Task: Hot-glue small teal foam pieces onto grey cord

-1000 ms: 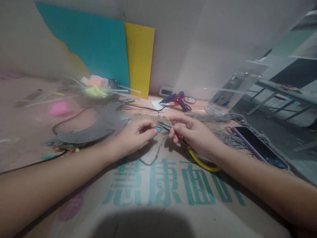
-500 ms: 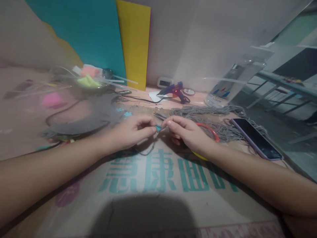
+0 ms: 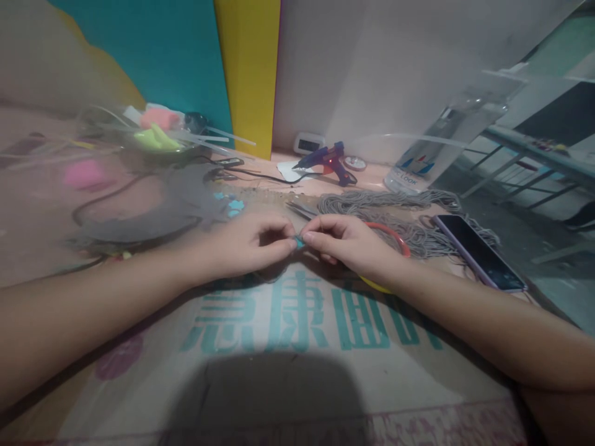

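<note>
My left hand (image 3: 253, 244) and my right hand (image 3: 346, 241) meet fingertip to fingertip over a cardboard sheet (image 3: 297, 347) with green printed characters. Both pinch one small teal piece (image 3: 299, 242) between thumbs and forefingers. Scissors with an orange and yellow handle (image 3: 390, 234) lie under and just behind my right hand, their blades (image 3: 302, 209) pointing left. A bundle of grey cord (image 3: 395, 210) lies behind the scissors.
A blue glue gun (image 3: 325, 162) rests near the wall, its black cable running left. A phone (image 3: 478, 251) lies to the right. A clear bottle (image 3: 437, 148) lies on its side. Teal and yellow sheets (image 3: 204, 68) lean on the wall. Grey foam (image 3: 149, 214) and coloured scraps lie left.
My right hand has let the scissors down on the table and now pinches the teal piece together with my left hand. The view has tilted slightly downward.
</note>
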{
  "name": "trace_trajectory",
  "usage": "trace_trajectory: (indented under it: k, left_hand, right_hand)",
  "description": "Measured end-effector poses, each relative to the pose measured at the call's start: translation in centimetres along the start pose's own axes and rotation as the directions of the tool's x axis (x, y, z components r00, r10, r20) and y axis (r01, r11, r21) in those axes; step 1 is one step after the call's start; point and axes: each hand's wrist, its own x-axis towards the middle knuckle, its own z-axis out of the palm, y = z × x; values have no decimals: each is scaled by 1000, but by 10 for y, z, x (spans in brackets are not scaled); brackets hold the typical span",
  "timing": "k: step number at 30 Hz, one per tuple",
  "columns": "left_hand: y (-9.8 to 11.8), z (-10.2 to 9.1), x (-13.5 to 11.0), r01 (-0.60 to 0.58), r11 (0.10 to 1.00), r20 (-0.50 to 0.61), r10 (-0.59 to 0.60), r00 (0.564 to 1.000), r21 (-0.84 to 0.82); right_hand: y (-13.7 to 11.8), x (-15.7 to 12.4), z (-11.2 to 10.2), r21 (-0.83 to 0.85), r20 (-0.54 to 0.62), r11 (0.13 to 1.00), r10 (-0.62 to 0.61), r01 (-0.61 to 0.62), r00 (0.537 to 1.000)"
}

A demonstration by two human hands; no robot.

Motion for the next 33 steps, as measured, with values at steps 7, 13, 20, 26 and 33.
trace_trajectory:
  k: [7,13,20,26,33]
  left_hand:
    - [1,-1,3,81,997,-132,-77,988,21]
    - [-2,1,2,61,996,-124,-53,991,58]
    - [1,0,1,81,997,-145,-79,986,7]
    - [-1,0,3,80,997,-158,-80,984,-6]
    - [2,0,2,61,998,-116,-58,992,18]
  right_hand:
    - [3,1,0,116,-111,990,-65,78,992]
    - [3,2,0,52,-98,998,-41,47,994]
    - [8,4,-1,59,-76,992,-108,112,991]
    - [9,5,0,-16,-27,996,-89,88,996]
    - [12,6,-2,-75,-37,994,-88,85,995]
